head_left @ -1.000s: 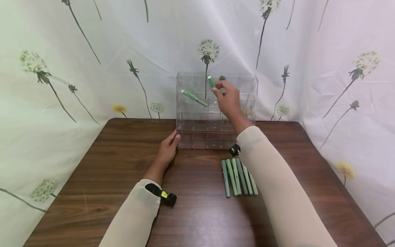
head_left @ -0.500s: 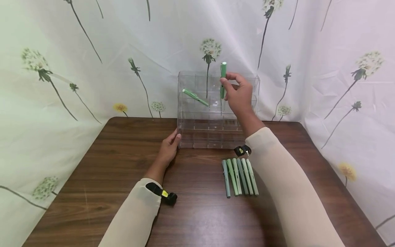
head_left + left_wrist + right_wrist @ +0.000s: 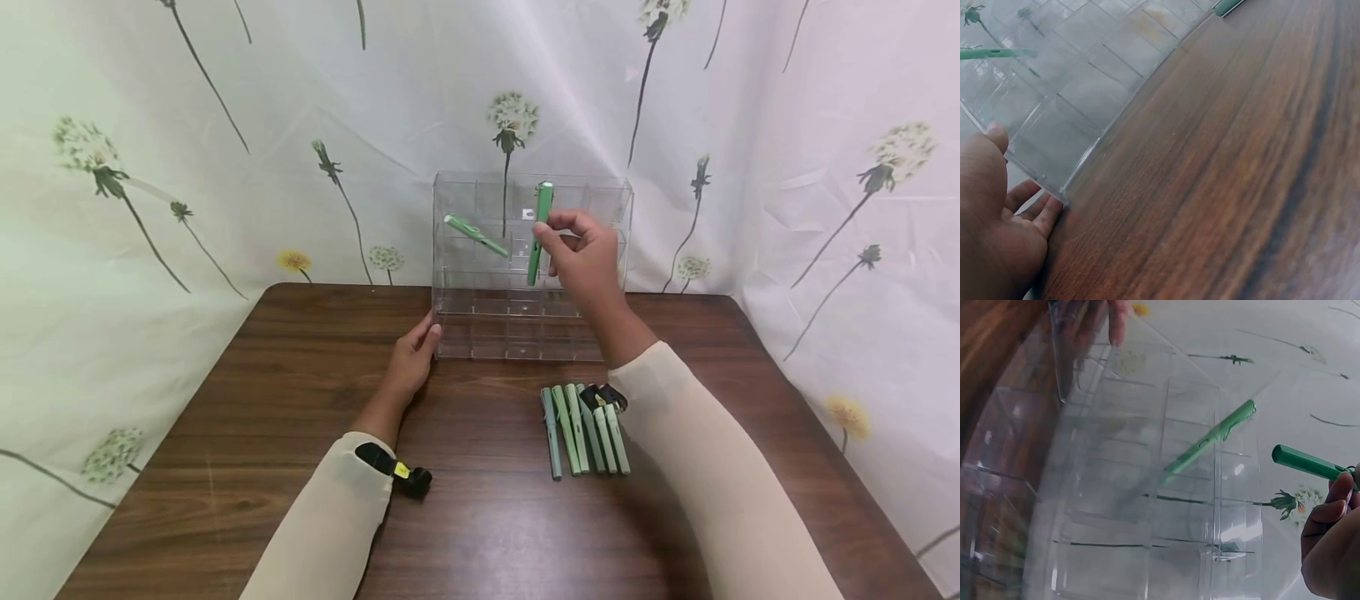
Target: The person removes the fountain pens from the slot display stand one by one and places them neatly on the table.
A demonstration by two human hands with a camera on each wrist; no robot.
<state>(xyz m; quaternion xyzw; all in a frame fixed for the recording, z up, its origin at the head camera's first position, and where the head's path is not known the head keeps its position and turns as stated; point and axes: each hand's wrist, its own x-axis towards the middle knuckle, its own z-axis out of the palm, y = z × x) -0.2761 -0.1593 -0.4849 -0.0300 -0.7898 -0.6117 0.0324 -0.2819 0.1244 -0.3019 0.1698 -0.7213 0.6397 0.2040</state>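
Note:
My right hand [image 3: 588, 258] pinches a green pen [image 3: 542, 237] between thumb and fingers. That pen stands nearly upright, cap end up, before the clear organizer rack [image 3: 525, 336]. A second green pen [image 3: 476, 235] leans slantwise in a left compartment of the tiered rack. Against the rack's left side, low down, rests my left hand [image 3: 411, 358]; its fingers [image 3: 1047, 215] look extended along the side panel in the left wrist view. In the right wrist view the held pen [image 3: 1310, 464] is apart from the rack.
Several green and blue-grey pens [image 3: 577, 437] lie side by side on the brown wooden table [image 3: 480, 533], in front of the rack's right half. My right wrist camera [image 3: 603, 398] hangs over their far ends. A flower-printed cloth [image 3: 360, 100] stands behind the rack.
My right hand first moved right while the pen turned from slanted to upright, then came lower in front of the rack. The left hand and leaning pen stayed in place.

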